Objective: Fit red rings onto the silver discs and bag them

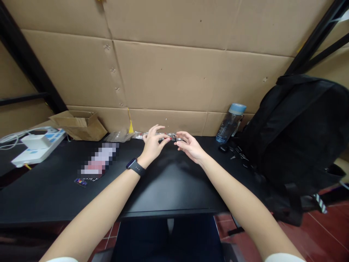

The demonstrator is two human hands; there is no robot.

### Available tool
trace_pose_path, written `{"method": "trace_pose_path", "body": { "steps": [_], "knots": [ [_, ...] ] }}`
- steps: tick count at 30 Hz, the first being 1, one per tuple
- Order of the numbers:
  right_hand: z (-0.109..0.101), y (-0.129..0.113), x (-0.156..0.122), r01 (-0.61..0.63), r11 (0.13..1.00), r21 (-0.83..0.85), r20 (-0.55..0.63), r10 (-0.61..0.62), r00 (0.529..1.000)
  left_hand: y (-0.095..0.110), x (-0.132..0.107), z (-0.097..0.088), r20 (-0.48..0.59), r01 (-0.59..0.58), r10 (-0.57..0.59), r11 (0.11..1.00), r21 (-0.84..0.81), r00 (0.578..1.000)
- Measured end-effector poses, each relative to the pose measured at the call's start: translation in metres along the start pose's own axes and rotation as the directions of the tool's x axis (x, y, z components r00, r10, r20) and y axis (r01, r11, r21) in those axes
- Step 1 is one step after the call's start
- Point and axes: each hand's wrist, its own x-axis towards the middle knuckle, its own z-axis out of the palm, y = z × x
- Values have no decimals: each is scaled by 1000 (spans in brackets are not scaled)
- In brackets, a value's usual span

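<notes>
My left hand (155,142), with a dark watch on its wrist, is raised above the table's far part. Its thumb and forefinger pinch a tiny red piece (169,138), too small to identify. Close beside it, my right hand (190,146) is closed at the fingertips on a small dark, shiny piece (175,138) whose kind does not show clearly. A narrow gap separates the two pieces. Behind the hands, clear crinkled plastic packaging (139,135) with red bits lies along the cardboard wall.
The black table (174,193) bears an opened cardboard box (81,125), a white power strip (35,149) with cables, a blurred-out flat item (99,160), a blue-lidded water bottle (230,123) and keys (237,154). A large black backpack (300,138) stands at the right.
</notes>
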Motion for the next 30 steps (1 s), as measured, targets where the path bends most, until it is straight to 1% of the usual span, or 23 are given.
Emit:
{"method": "trace_pose_path", "body": {
  "steps": [2, 4, 7, 11, 19, 24, 30],
  "knots": [
    [2, 0, -1, 3, 1000, 24, 14, -3, 1000, 6, -1, -3, -42, -28, 31, 997, 71, 999],
    [3, 1, -1, 8, 999, 33, 26, -9, 1000, 11, -2, -4, -61, -76, 83, 991, 111, 995],
    [5, 3, -2, 15, 1000, 19, 37, -16, 999, 16, -5, -3, -59, -126, 136, 980, 154, 989],
    [7, 5, -2, 28, 1000, 11, 46, -29, 999, 20, -7, -1, -64, -141, 156, 971, 194, 986],
    [10, 4, -2, 142, 982, -121, 6, -143, 990, 19, -9, 2, -65, -114, 128, 977, 181, 990],
    [13, 2, -3, 166, 974, -151, 2, -168, 986, 18, -10, 5, -106, -67, 84, 986, 150, 991],
    [12, 6, -3, 152, 972, -179, -24, -159, 987, 18, -11, 9, -105, -43, 56, 992, 115, 993]
  ]
}}
